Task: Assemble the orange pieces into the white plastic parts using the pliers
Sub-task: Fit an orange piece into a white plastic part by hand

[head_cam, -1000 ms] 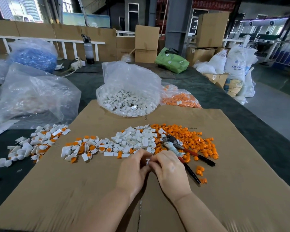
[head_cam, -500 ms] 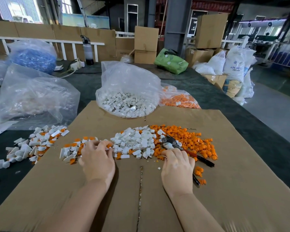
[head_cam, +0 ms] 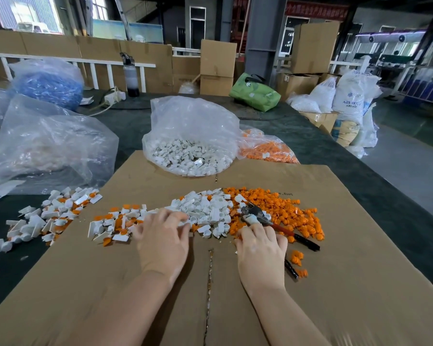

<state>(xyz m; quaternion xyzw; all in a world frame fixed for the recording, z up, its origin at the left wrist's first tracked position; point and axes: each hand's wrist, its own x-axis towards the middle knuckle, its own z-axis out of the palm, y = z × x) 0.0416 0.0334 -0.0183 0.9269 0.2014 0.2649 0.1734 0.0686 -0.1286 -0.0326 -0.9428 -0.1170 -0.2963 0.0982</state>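
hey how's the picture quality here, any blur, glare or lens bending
Head view: wide-angle bending bows the cardboard sheet edges; bottom corners smear with blur; daylight glares on the clear bag of white parts; left hand and right hand stay fairly sharp.

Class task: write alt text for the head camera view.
Two bare hands reach into white plastic parts and orange pieces heaped on a cardboard sheet; pliers lie by the right hand, the left hand beside it.
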